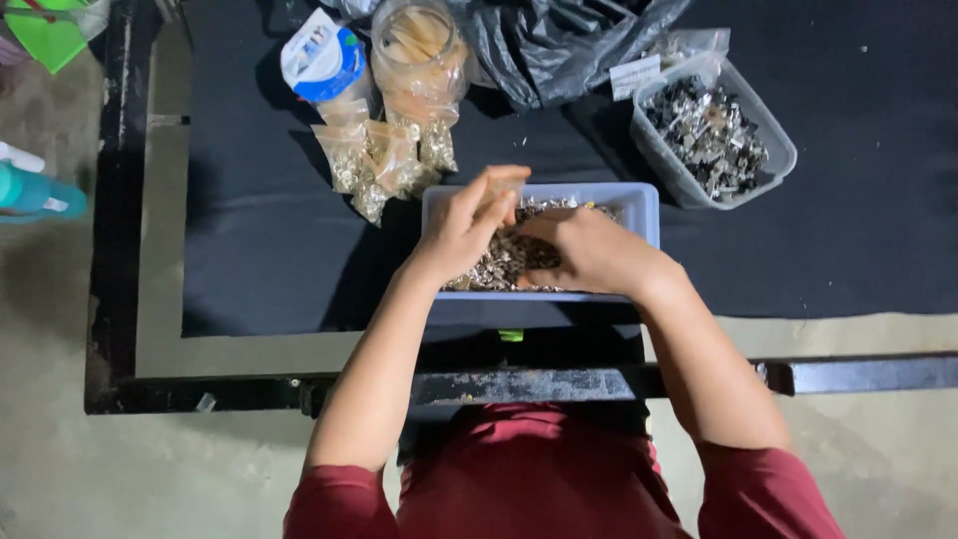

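Note:
A pale blue rectangular tray [639, 205] full of small metal parts [499, 262] sits on a black cloth in front of me. My left hand [464, 225] hovers over the tray's left half, fingers pinched around a small clear bag held at its top. My right hand [589, 250] rests palm down in the parts, fingers curled as if gathering some; what it grips is hidden.
Several small filled clear bags [374, 160] lie left of the tray. Behind them stand a clear jar [419, 45] and a blue-and-white packet [321, 55]. A clear tub of darker metal parts [711, 130] sits at the right. A black plastic bag [559, 40] lies behind.

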